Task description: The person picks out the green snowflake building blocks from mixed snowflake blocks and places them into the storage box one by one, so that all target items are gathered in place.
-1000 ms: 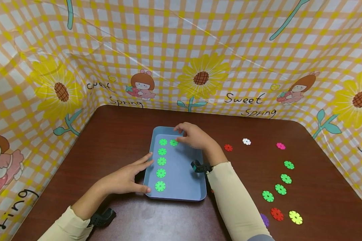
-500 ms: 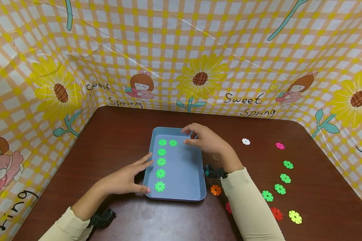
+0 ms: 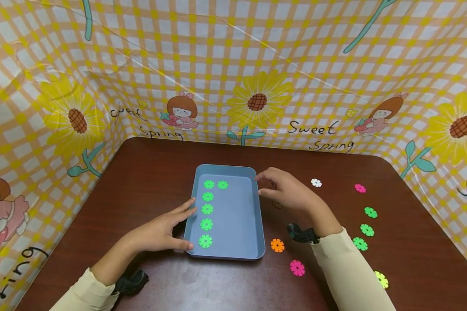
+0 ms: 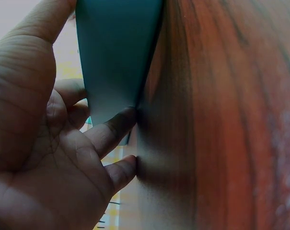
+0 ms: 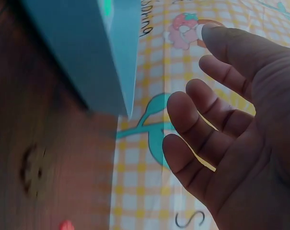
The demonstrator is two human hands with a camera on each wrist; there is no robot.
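A shallow blue-grey tray (image 3: 237, 220) lies on the table, with several green notched discs (image 3: 206, 224) in it. They form a column along its left side, plus one more beside the top disc. My left hand (image 3: 159, 232) rests at the tray's left side, thumb and fingers spread along the rim. In the left wrist view, fingertips touch the outer tray wall (image 4: 118, 52) and the tabletop. My right hand (image 3: 288, 190) hovers by the tray's upper right edge, fingers loosely bent. The right wrist view shows nothing between those fingers (image 5: 183, 112).
Right of the tray lie a brown disc (image 5: 37, 170), an orange disc (image 3: 277, 245) and a pink disc (image 3: 297, 268). Farther right are a white disc (image 3: 316, 182), a magenta disc (image 3: 359, 188), several green discs (image 3: 367, 230) and a yellow disc (image 3: 382, 280). Checked cloth (image 3: 218, 52) walls the table.
My right hand has moved right, away from the second green disc in the top row and out over the tray's right edge. The left hand has stayed at the tray's side.
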